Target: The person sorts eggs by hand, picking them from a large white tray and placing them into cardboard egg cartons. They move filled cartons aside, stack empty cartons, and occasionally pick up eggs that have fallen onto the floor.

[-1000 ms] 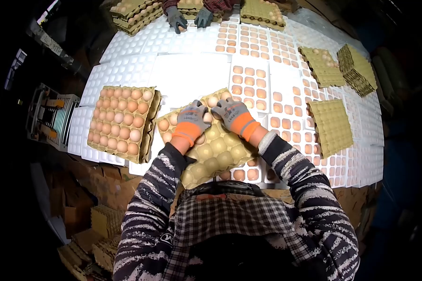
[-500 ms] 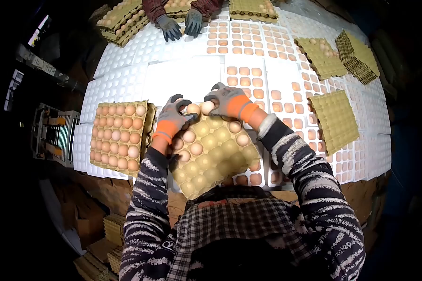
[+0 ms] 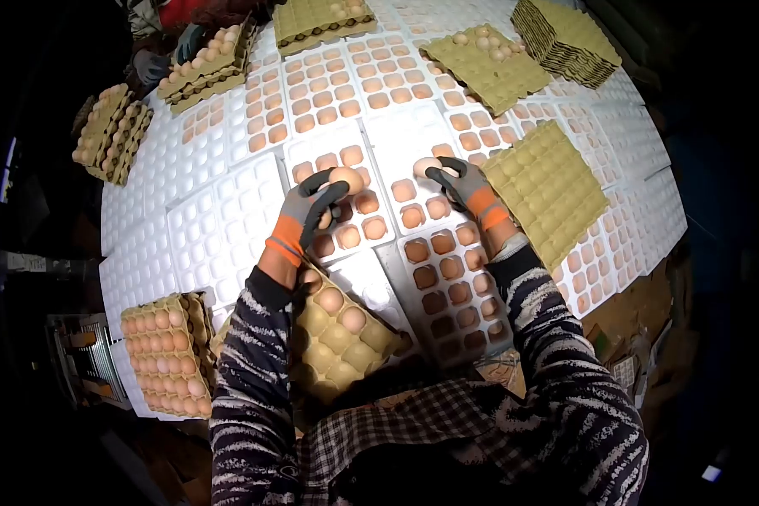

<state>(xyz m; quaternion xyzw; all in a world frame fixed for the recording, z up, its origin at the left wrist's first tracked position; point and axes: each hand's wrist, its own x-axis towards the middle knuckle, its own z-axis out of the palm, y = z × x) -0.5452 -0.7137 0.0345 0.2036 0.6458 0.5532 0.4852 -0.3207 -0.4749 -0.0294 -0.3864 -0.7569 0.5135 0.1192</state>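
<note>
My left hand, in a grey and orange glove, closes on a brown egg between thumb and fingers. It hovers over a white tray whose pockets partly hold brown eggs. A second egg shows against its palm. My right hand grips a pale egg above the neighbouring white tray, which has eggs only in its nearer pockets. Below my left forearm, a tan pulp egg tray lies tilted near my apron, with a few eggs at its upper edge.
A stack of full pulp trays stands at the left front. An egg-free pulp tray lies right of my right hand, a pile of pulp trays behind it. Another person's gloved hand is by stacked egg trays at the back left.
Both hands have left the pulp tray and moved forward and apart over the white trays, carrying eggs. The view has turned to the right, and the pulp tray now sits lower left.
</note>
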